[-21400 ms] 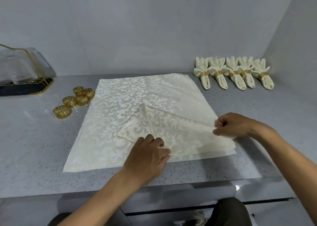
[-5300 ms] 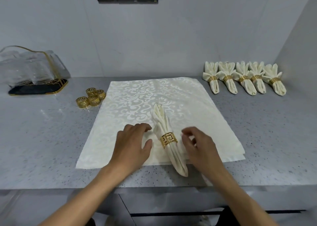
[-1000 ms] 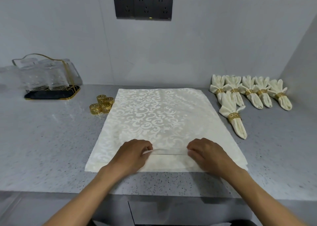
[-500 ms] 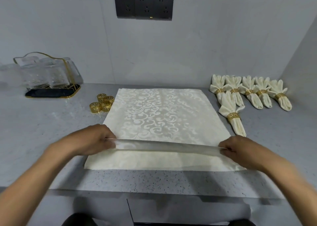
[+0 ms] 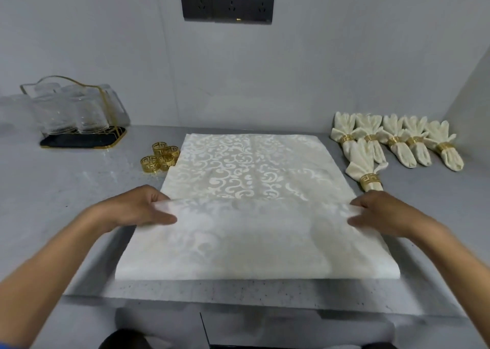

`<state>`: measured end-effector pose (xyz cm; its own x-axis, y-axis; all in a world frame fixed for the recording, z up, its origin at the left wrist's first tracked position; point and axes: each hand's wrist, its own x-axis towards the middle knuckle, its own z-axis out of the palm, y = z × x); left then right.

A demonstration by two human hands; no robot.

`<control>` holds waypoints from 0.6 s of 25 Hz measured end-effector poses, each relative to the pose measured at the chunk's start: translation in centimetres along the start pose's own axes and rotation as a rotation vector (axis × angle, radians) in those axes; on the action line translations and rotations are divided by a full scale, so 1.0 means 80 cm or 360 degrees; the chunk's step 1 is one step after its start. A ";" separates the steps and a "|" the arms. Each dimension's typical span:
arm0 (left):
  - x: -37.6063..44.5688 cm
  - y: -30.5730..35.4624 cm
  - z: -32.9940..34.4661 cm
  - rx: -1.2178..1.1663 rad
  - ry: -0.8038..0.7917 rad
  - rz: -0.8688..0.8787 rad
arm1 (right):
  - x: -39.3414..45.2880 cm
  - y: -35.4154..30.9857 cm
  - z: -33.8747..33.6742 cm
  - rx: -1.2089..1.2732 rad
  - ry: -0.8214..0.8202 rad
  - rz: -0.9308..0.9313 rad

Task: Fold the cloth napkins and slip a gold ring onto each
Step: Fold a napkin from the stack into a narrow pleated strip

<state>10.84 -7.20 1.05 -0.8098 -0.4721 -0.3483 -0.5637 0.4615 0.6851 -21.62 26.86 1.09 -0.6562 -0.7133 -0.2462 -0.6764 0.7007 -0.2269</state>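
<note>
Fingers (image 5: 161, 217) of left hand (image 5: 132, 210) pinching the top napkin (image 5: 252, 232) at its left edge; right hand (image 5: 384, 212) pinching the right edge. Napkin raised, blurred, over the stack (image 5: 252, 163) on the bench (image 5: 66, 194). Loose gold rings (image 5: 160, 157) left; ringed napkins (image 5: 392, 144) right.

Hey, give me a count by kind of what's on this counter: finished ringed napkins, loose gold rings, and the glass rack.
Finished cream cloth napkins wearing gold rings: 6, five in a back row and one in front
Loose gold metal napkin rings: 4
Black tray rack of clear drinking glasses: 1
Total: 11
The flat cream patterned napkins form a stack I cannot count.
</note>
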 end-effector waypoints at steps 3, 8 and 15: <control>0.059 -0.019 -0.011 -0.0165 0.0295 -0.0052 | 0.057 -0.009 0.003 0.0072 0.0402 0.0102; 0.128 -0.013 -0.011 0.0214 0.0641 0.0092 | 0.128 -0.015 0.012 -0.0117 0.0608 0.0106; 0.158 -0.031 -0.007 0.0287 0.0995 0.0104 | 0.162 -0.005 0.034 -0.0051 0.0827 0.0156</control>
<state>2.10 -14.76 -4.69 -0.6265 -0.7616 0.1655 -0.5790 0.5969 0.5554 -28.96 17.35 -4.58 -0.7905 -0.5649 0.2366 -0.6083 0.7693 -0.1954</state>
